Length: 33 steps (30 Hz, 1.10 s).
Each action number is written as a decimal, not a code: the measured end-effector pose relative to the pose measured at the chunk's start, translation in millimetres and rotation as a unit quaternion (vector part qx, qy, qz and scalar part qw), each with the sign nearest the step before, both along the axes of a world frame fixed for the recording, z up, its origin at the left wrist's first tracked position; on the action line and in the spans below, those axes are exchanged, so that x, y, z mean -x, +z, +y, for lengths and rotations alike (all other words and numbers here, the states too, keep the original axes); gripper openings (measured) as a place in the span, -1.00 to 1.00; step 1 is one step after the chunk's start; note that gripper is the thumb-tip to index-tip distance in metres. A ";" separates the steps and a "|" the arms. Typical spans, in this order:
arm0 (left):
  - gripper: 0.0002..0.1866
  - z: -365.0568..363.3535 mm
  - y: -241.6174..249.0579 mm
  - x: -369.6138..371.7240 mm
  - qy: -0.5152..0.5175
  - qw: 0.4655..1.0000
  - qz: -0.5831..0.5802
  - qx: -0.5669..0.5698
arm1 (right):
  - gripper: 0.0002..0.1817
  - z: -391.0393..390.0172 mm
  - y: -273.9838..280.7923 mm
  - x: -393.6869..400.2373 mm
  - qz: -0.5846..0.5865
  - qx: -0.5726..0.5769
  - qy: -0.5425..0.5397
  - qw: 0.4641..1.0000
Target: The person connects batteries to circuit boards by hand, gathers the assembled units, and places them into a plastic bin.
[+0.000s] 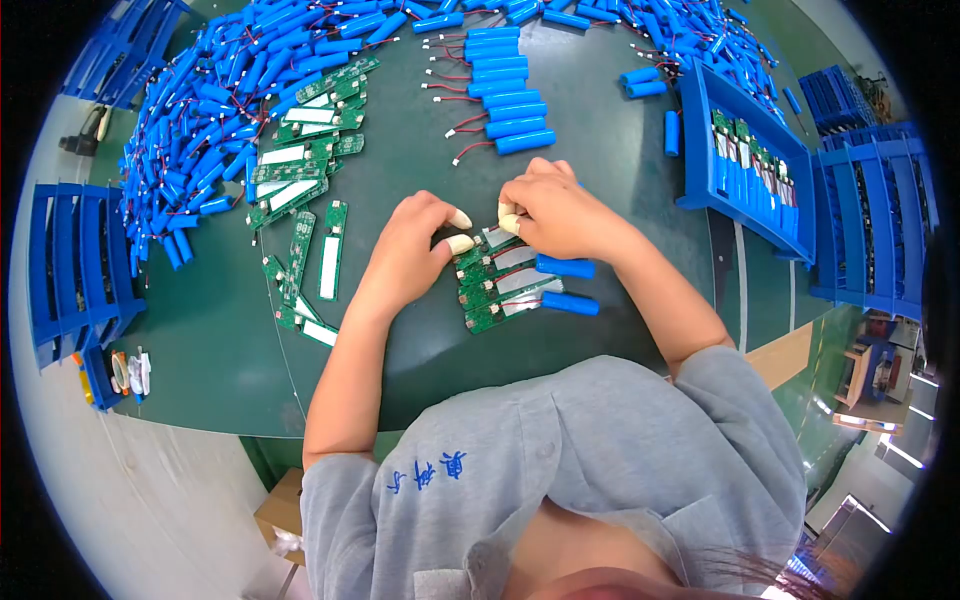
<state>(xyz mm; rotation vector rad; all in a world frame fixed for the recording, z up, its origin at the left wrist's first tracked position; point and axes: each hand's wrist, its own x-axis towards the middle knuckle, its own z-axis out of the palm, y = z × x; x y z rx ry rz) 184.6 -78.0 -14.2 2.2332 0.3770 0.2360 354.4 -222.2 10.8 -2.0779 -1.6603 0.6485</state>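
Note:
In the head view, several green circuit boards [480,318] with pale strips lie side by side in front of me. Two blue battery cells [570,303] rest at their right, with red wires running onto the boards. My left hand [410,245] is at the left end of the topmost board, its cot-covered thumb and index finger apart, the thumb close to or touching the board. Above that board's right part, my right hand [555,212] is closed in a pinch, with cots on the fingertips. What it pinches is hidden. A bit of blue shows behind its knuckles.
A column of blue cells [510,90] with red leads lies ahead. Loose boards [330,255] and a large heap of cells [190,140] are at the left. A blue tray [700,130] holding assembled pieces stands right, near blue racks [870,220]. Another rack [75,260] stands far left.

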 end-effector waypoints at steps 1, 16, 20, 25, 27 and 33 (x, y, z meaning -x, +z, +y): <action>-0.81 0.9 -1.0 1.1 -0.021 0.998 -0.009 -0.053 | -0.92 1.3 -1.9 0.4 -0.003 0.006 0.006 1.000; -0.79 5.1 -1.4 -2.2 -0.073 0.994 -0.020 -0.077 | -0.92 6.8 -5.3 -5.2 -0.001 0.033 0.038 0.999; -0.75 4.2 -2.3 -6.0 -0.066 0.991 -0.041 -0.107 | -0.95 4.6 -6.6 -5.5 -0.011 0.028 0.039 0.999; -0.73 3.5 -4.8 -7.0 -0.075 0.988 -0.059 -0.119 | -0.97 5.2 -5.1 -5.6 -0.010 0.039 0.047 0.998; -0.75 4.1 -5.4 -7.3 -0.090 0.987 -0.065 -0.117 | -0.97 6.3 -6.4 -5.4 -0.005 0.037 0.045 0.998; -0.80 1.6 3.9 -7.4 -0.130 0.974 -0.037 -0.184 | -0.97 6.5 -3.1 -0.5 -0.005 0.012 0.038 0.999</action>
